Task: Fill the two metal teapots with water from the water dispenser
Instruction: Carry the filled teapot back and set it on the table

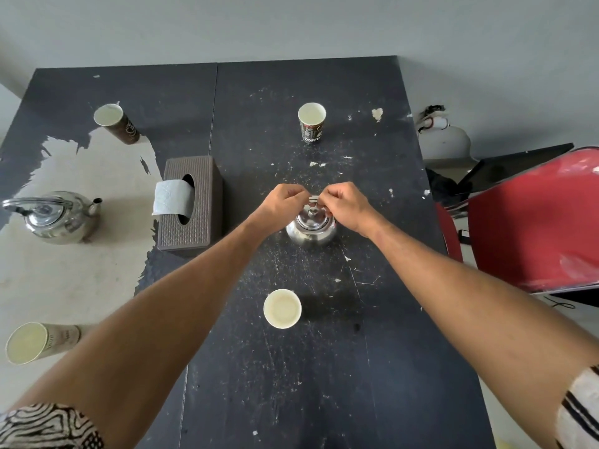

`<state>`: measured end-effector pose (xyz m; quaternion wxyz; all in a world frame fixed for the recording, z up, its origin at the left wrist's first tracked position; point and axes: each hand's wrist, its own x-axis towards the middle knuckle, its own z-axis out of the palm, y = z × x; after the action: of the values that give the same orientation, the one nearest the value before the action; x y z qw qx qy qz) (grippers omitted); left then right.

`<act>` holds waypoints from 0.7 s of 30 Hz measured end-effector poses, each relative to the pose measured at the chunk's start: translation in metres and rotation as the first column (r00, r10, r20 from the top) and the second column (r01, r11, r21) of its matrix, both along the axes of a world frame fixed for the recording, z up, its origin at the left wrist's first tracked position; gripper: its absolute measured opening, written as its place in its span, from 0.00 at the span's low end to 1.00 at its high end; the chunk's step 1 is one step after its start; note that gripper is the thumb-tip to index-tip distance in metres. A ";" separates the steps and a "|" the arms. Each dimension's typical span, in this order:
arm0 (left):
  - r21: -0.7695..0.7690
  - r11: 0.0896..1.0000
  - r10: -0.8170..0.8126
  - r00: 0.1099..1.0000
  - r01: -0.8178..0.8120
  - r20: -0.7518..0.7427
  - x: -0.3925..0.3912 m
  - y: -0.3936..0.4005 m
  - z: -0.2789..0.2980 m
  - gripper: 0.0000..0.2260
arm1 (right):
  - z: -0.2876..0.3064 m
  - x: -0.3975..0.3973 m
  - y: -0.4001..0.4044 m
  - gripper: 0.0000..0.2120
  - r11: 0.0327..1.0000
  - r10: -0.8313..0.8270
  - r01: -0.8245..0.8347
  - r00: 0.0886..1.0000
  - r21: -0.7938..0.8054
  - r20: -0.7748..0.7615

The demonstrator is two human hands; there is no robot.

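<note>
Dark scuffed tabletop (291, 367) fills the frame. Larger metal teapot (53, 218) sits at mid-left, lid on, untouched. Smaller teapot (311, 230) is at centre, lid on. Both hands meet above it — left hand (283, 205) and right hand (346, 205) pinched on its raised handle (313, 199). Polished steel looks rigid and slick, light when empty, much heavier filled — judged best carried by the top handle, kept level. No water dispenser in view. Paper cup (282, 308) stands lower centre.
</note>
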<state>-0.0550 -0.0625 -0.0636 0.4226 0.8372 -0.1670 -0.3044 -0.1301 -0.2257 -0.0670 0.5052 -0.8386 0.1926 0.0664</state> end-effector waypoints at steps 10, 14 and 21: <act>-0.003 1.000 -0.026 0.999 0.026 0.028 -0.011 0.021 0.035 0.19 | 0.029 -0.017 0.007 0.17 0.996 0.042 -0.032 0.991 -0.080 0.128; -0.033 0.999 -0.028 0.996 0.031 0.088 -0.024 0.039 0.058 0.21 | 0.054 -0.025 0.026 0.19 0.992 0.091 -0.074 0.979 -0.097 0.183; 0.006 1.000 -0.014 0.945 0.013 0.327 -0.054 0.104 0.095 0.21 | 0.091 -0.039 0.087 0.19 0.958 0.224 -0.152 0.925 -0.242 0.307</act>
<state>-0.1090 0.0413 0.0315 0.3852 0.8758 -0.2398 -0.1646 -0.1692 -0.1387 0.0237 0.4284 -0.9018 0.0291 -0.0480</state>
